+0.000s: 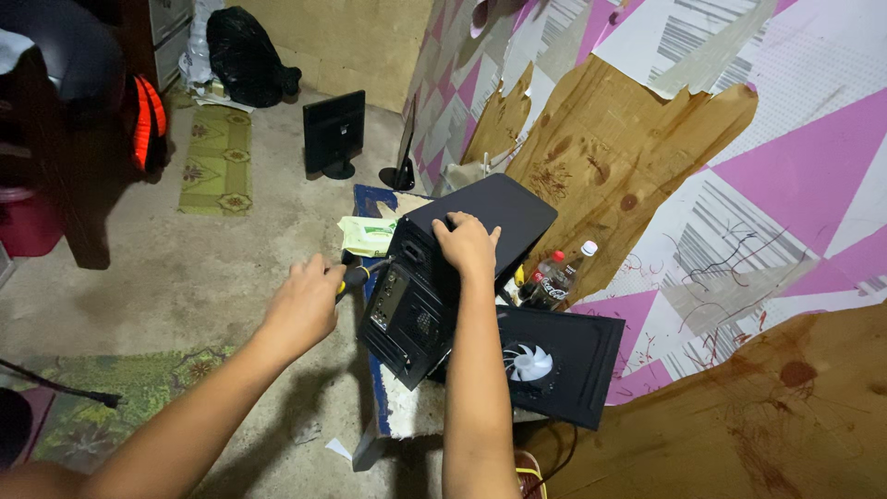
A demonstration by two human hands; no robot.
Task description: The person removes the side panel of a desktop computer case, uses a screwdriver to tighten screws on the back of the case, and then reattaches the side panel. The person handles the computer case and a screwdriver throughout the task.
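Concrete floor [231, 268], patterned pink wall [785, 185], two monitors [334, 134] standing beyond. Black computer case [443, 277] is lying tilted on a low board [397, 416]. You are pressing your right hand [467, 245] flat on its top; your left hand [300, 300] is gripping a yellow-handled screwdriver [356, 275] at its rear panel.

A black computer case [434, 277] stands tilted on a worn board, its back panel with ports and a vent grille facing this way and its flat side panel turned up toward the wall. The right hand [467, 245] presses flat on its top edge. The left hand [303, 305] grips a screwdriver [356, 277] with a yellow-and-black handle, its tip at the case's back edge.
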